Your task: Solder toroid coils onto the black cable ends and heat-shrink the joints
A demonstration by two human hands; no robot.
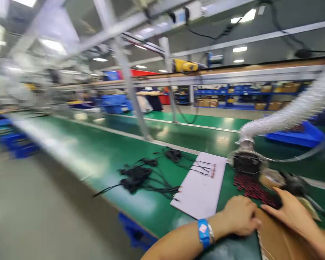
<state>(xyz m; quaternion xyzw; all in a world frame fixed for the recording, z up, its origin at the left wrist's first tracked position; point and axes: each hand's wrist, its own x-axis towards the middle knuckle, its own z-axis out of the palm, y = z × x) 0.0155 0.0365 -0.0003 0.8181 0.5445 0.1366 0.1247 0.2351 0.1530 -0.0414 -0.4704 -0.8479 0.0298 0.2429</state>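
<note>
My left hand [239, 215], with a blue band on its wrist, is closed with its fingers curled at the edge of a brown cardboard piece [276, 234]. What lies inside those fingers is hidden. Above the same cardboard, my right hand [294, 213] has its thumb and forefinger spread apart, close to a pile of small red-and-black parts [250, 189]. A white board [199, 195] lies left of my hands, with several black cable ends on it. Bundles of black cables [137, 177] rest on the green bench farther left.
A ribbed translucent hose [284, 115] comes down at the right to a dark fixture [246, 162]. Beside the fixture is a round roll [272, 178]. Behind stands a blue tray [298, 133]. A metal post [131, 83] rises from the green bench [97, 144]. Blue stools stand below.
</note>
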